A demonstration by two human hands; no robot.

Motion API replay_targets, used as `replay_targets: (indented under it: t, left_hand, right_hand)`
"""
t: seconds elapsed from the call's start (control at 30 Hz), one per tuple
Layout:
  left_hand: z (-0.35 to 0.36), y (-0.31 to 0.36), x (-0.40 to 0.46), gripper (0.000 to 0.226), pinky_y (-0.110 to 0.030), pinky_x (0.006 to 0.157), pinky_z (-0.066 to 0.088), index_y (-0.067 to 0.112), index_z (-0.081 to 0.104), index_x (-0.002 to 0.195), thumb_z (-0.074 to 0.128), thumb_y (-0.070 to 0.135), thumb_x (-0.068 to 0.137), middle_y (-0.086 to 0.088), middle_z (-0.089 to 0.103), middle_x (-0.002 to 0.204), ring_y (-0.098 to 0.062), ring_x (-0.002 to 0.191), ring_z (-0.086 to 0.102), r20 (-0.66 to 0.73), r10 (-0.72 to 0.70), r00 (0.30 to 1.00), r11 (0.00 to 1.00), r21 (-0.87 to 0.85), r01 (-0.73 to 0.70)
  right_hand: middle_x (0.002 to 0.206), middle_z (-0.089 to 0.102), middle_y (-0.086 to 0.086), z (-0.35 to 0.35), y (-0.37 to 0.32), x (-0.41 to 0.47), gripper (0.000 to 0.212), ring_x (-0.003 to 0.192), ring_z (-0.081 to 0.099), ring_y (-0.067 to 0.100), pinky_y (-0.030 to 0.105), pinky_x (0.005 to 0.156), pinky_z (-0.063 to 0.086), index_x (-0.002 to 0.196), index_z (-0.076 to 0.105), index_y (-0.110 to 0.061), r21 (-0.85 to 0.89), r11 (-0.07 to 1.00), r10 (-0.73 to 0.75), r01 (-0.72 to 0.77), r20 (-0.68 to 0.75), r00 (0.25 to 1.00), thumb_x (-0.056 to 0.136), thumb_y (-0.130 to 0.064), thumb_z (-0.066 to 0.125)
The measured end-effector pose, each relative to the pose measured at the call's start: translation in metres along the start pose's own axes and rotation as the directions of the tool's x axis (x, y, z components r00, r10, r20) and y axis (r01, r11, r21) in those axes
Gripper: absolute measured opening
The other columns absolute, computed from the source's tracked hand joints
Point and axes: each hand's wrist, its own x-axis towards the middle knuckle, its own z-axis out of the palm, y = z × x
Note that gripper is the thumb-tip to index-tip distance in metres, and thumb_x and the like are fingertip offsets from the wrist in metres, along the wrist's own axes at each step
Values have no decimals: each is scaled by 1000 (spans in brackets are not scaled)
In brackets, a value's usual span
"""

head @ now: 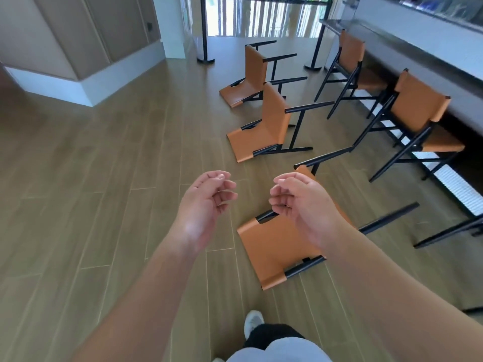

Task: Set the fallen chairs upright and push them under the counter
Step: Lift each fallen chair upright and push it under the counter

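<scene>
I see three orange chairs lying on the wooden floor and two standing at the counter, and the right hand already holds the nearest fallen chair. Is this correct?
Not quite. In the head view the right hand hovers above the nearest fallen chair with loosely curled fingers and holds nothing. The rest is right: three orange chairs lie on the wooden floor and two stand at the counter.

fallen chairs: 3 (274, 252) (264, 131) (248, 77) | upright chairs: 2 (418, 113) (352, 56) | hands: 2 (206, 202) (300, 202)

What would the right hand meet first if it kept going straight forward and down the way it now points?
Probably the nearest fallen chair: the right hand hovers empty right over its orange back, though depth is hard to judge.
</scene>
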Motion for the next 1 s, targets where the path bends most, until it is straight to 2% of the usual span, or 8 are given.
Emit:
replay_targets:
  t: [0.13, 0.37, 0.67, 0.83, 1.0]
  left_hand:
    - [-13, 9, 17, 16, -28, 67, 45, 21, 68, 92, 58, 28, 83, -2, 70, 87, -15, 72, 64, 4, 4, 1000, 1000, 13, -4]
    - [-23, 18, 76, 15, -21, 59, 48, 22, 69, 90, 59, 28, 82, -3, 70, 86, -14, 71, 64, 0, -30, 1000, 998, 56, 30]
    - [18, 40, 196, 11, -23, 60, 46, 27, 71, 85, 60, 26, 81, -3, 71, 86, -15, 72, 63, 67, -98, 993, 974, 213, 81]
    - [50, 43, 247, 14, -26, 63, 46, 30, 74, 83, 60, 27, 82, -3, 72, 88, -14, 75, 66, 160, -144, 977, 962, 254, 100]
    - [85, 32, 292, 13, -26, 62, 47, 28, 74, 85, 62, 26, 80, -4, 72, 88, -15, 73, 66, 275, -234, 933, 945, 289, 152]
  right_hand:
    - [79, 68, 2, 16, 4, 20, 11, 74, 63, 17, 32, 73, 54, 101, 63, -11, 29, 999, 15, -16, 13, 1000, 95, -13, 55]
    - [81, 66, 6, 25, 5, 82, 11, 77, 61, 20, 36, 78, 53, 102, 62, -8, 81, 996, 31, -30, -8, 999, 95, -10, 54]
    - [80, 66, 7, 6, -22, 191, 12, 79, 60, 22, 40, 84, 52, 101, 62, -9, 202, 979, 55, -31, -113, 992, 94, -8, 52]
    - [82, 65, 7, -21, -41, 221, 11, 78, 60, 20, 38, 81, 53, 101, 61, -9, 210, 978, 30, 15, -211, 977, 96, -10, 52]
    - [80, 66, 7, -54, -44, 235, 11, 75, 62, 19, 31, 69, 53, 97, 64, -10, 253, 967, 52, 44, -360, 931, 96, -9, 52]
